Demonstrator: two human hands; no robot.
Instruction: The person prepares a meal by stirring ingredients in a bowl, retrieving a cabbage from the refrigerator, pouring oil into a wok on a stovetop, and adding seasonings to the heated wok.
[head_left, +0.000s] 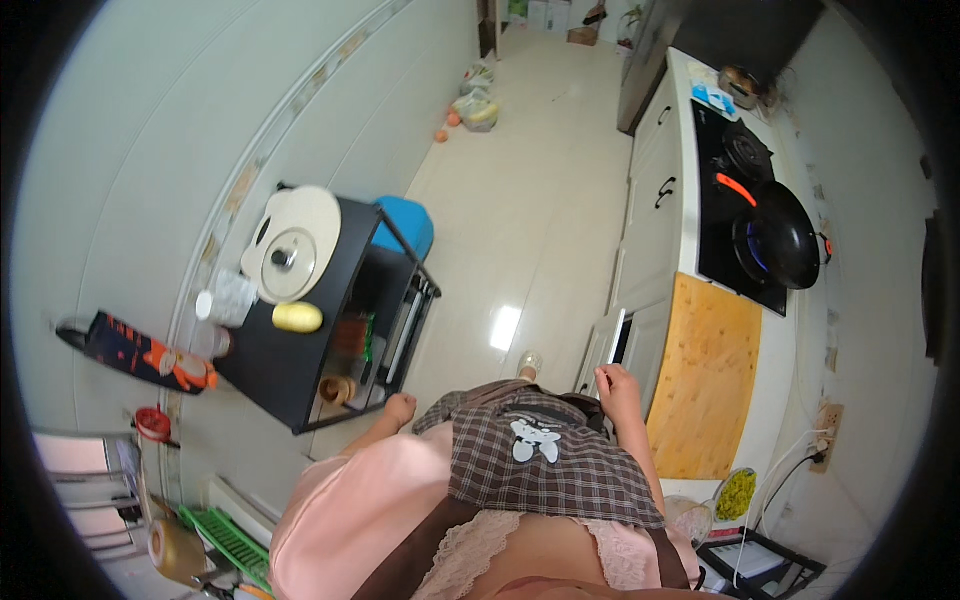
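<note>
Beside the checked apron (555, 457), my left hand (400, 409) is curled near the lower corner of a black shelf cart (300, 367), with nothing visible in it. My right hand (618, 384) has curled fingers beside a partly open white cabinet door (602, 341); whether it grips the door's edge is unclear. A wooden cutting board (705, 375) lies on the counter to its right. Farther along, a black wok (787, 236) with an orange handle sits over a lit blue flame on the gas stove (720, 259).
The cart's top holds a glass pot lid (289, 264), a light-coloured board (319, 214) and a yellow oblong item (298, 317). A blue container (405, 225) stands behind it. Plastic bags (477, 109) lie by the wall. Chopped green food (736, 495) is beside the cutting board.
</note>
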